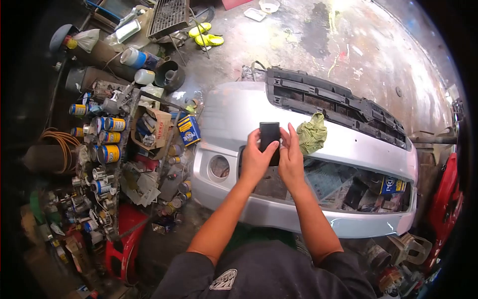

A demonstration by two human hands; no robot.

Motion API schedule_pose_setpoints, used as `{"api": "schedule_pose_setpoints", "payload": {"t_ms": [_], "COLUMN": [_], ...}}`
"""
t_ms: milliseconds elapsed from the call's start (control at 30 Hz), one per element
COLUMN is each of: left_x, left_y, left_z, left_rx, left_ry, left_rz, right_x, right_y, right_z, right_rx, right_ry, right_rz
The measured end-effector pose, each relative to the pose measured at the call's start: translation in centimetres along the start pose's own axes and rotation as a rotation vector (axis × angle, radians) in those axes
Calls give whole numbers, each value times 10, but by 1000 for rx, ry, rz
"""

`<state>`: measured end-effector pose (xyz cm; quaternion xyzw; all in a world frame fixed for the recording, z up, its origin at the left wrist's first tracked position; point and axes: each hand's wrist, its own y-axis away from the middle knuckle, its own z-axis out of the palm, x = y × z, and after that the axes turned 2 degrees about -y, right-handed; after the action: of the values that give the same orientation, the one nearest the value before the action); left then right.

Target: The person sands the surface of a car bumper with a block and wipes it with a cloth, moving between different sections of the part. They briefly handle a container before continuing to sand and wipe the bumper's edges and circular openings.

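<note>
Both my hands are raised over a silver car bumper (219, 104), around a dark rectangular object (270, 133) that looks like a phone. My left hand (256, 157) grips its left side, with the thumb across its front. On the right side, my right hand (292, 159) touches the object's edge, its fingers pointing up and partly apart. A crumpled green cloth (312, 133) lies on the bumper just right of my right hand. The black grille (328, 97) runs along the bumper's far edge.
At the left, shelves hold several paint cans (109, 153). A cardboard box (158, 127) and a blue-yellow box (188, 130) are left of the bumper. Yellow shoes (208, 40) rest on the floor (279, 45). Red panels (443, 209) stand at the right.
</note>
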<state>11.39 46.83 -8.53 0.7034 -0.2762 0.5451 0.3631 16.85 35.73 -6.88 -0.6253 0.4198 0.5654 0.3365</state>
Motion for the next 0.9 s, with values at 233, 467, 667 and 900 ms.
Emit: {"api": "schedule_pose_setpoints", "payload": {"t_ms": [233, 467, 667, 900], "left_x": [-4, -64, -117, -113], "left_y": [-45, -97, -112, -159], "left_z": [-33, -84, -123, -122], "left_rx": [-132, 67, 136, 159], "left_ry": [-415, -865, -881, -754], "left_rz": [-51, 150, 423, 403], "right_x": [19, 6, 62, 63], "right_y": [-6, -36, -63, -137], "right_z": [1, -83, -18, 106], "right_rx": [-96, 67, -25, -179], "right_ry": [-10, 1060, 985, 1005], "right_rz": [-22, -227, -504, -565]}}
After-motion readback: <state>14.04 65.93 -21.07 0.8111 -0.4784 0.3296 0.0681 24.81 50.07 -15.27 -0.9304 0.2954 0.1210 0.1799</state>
